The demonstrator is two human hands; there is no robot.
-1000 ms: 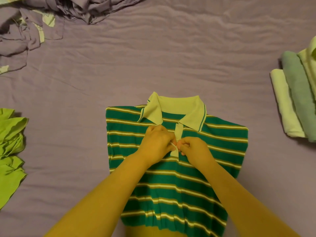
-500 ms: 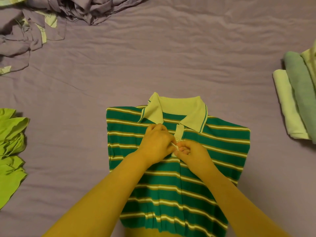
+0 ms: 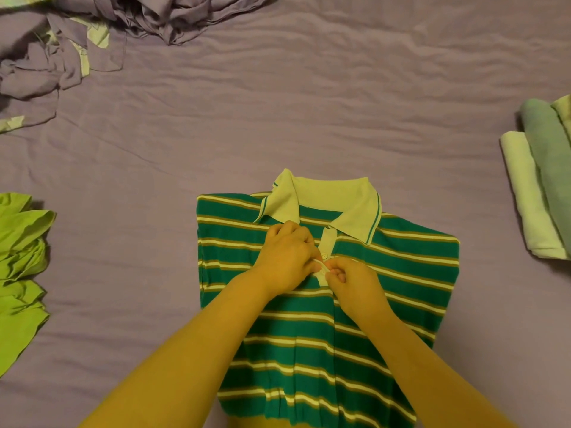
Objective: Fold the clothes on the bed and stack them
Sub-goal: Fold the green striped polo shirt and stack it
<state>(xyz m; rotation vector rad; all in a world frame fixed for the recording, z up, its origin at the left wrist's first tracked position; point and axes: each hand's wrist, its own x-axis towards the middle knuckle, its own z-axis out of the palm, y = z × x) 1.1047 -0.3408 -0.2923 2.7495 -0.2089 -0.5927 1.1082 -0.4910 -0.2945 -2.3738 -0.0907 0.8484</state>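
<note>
Green with thin white and tan stripes: polo shirt (image 3: 401, 273), flat on the purple bed sheet (image 3: 309, 103), front side up, pale collar (image 3: 324, 199) pointing away, sleeves tucked out of sight. Down the middle of the chest, a pale button strip (image 3: 326, 242) with one little button (image 3: 323, 254) showing. Left hand (image 3: 287, 257) curled on the strip's left edge, pinching it. Right hand (image 3: 355, 282) curled too, fingertips pinching the strip just below the button, touching the left hand. Both arms stretched over the lower part of the shirt. Over on the right edge, a neat stack of folded clothes (image 3: 537, 193), pale green and dull green. On the left edge, a bright green crumpled garment (image 3: 18, 273). Up in the far left corner, a messy purple pile of clothes (image 3: 61, 41).
</note>
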